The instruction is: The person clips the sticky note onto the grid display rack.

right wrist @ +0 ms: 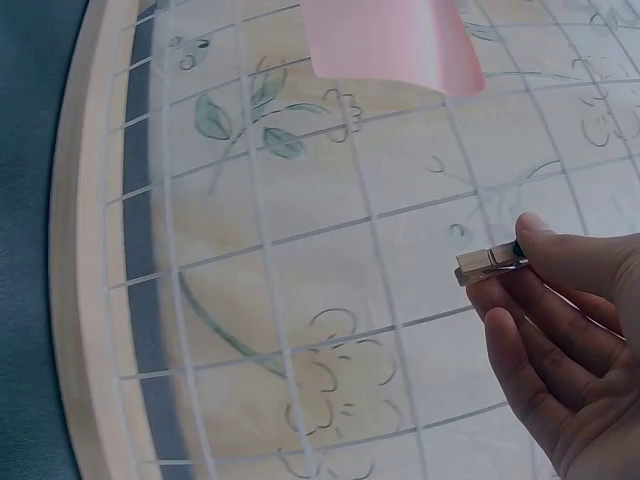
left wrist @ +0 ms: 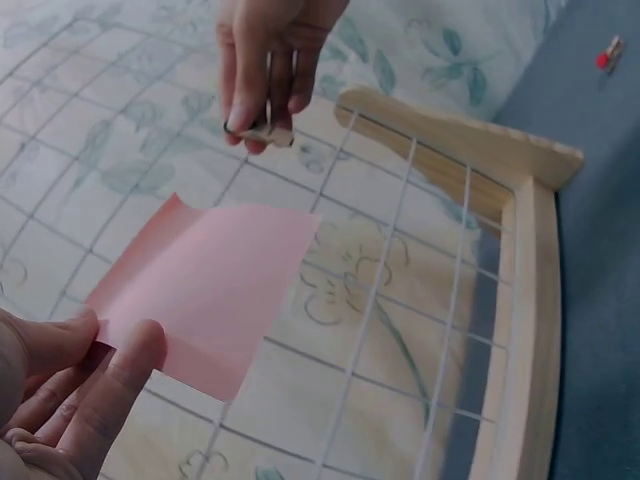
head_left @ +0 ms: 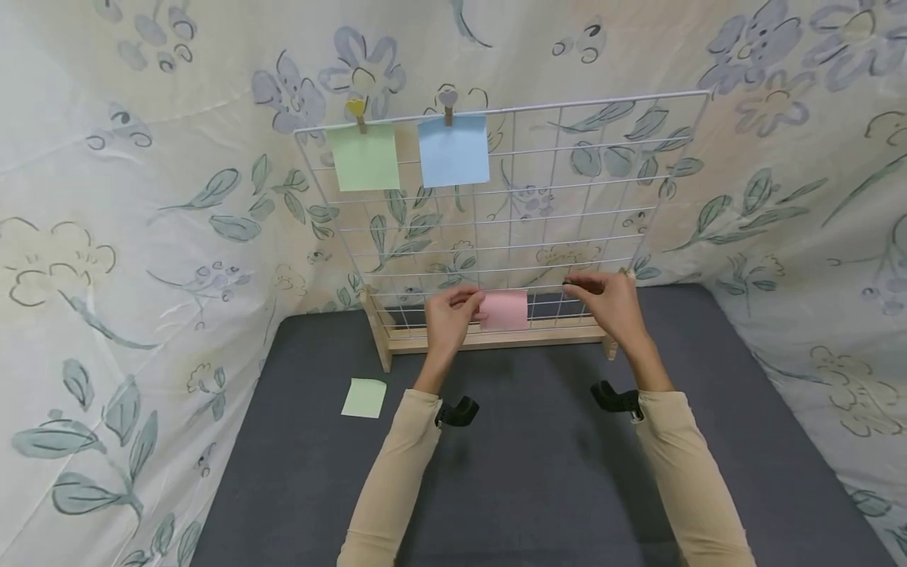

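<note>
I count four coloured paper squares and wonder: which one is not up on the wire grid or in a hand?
The pale green note, lying flat on the grey surface left of the grid's wooden base. The other green and blue notes hang clipped to the grid; the pink one is pinched in the left hand's fingers.

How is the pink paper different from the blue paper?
The pink square paper note sits low on the white wire grid, pinched by the left hand; the blue square paper note hangs at the top from a small wooden peg. Both are plain squares.
</note>
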A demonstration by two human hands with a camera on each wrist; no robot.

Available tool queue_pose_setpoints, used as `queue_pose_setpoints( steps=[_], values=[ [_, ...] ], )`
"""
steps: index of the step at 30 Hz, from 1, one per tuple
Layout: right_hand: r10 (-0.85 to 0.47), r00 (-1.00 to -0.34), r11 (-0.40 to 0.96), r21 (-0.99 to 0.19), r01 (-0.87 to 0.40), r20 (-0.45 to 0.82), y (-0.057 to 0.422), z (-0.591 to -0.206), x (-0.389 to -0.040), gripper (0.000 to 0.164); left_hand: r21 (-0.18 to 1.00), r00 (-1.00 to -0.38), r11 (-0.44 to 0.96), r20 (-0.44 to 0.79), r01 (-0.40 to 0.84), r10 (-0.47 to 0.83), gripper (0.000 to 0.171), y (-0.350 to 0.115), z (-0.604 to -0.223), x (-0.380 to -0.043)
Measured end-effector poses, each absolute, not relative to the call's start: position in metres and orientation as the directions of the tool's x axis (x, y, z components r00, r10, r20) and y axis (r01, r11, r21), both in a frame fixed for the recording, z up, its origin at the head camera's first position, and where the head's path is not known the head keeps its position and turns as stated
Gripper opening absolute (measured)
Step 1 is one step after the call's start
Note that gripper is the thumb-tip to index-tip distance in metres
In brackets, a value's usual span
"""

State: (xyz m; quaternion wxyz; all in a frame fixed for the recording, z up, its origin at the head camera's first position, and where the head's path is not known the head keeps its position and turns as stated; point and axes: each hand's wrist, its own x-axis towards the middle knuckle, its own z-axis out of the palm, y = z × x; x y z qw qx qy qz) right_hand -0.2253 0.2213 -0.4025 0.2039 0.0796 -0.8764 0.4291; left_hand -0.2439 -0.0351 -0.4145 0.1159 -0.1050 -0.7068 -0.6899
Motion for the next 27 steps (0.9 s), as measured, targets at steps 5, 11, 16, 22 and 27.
queue_pose_setpoints(
  steps=[5, 11, 16, 22, 27],
  values=[
    [0.032, -0.899, 0.613, -0.719, -0.327, 0.436, 0.220, -0.391, -0.226, 0.025, 0.935, -0.936, 0.043, 0.352, 0.352, 0.009, 0.014, -0.029, -0.401, -0.244],
    [0.028, -0.892, 0.601, -0.721, -0.346, 0.451, 0.218, -0.371, -0.227, 0.027, 0.903, -0.904, 0.039, 0.427, 0.427, 0.026, 0.016, -0.022, -0.378, -0.245],
    [0.027, -0.883, 0.587, -0.723, -0.365, 0.468, 0.216, -0.354, -0.230, 0.027, 0.879, -0.879, 0.024, 0.475, 0.477, 0.046, 0.017, -0.018, -0.361, -0.249],
    [0.035, -0.866, 0.581, -0.715, -0.388, 0.498, 0.216, -0.341, -0.231, 0.024, 0.836, -0.837, 0.051, 0.544, 0.546, 0.055, 0.014, -0.015, -0.343, -0.253],
    [0.061, -0.847, 0.591, -0.704, -0.395, 0.527, 0.217, -0.326, -0.231, 0.024, 0.802, -0.801, 0.021, 0.595, 0.597, 0.059, 0.014, -0.012, -0.328, -0.251]
  ],
)
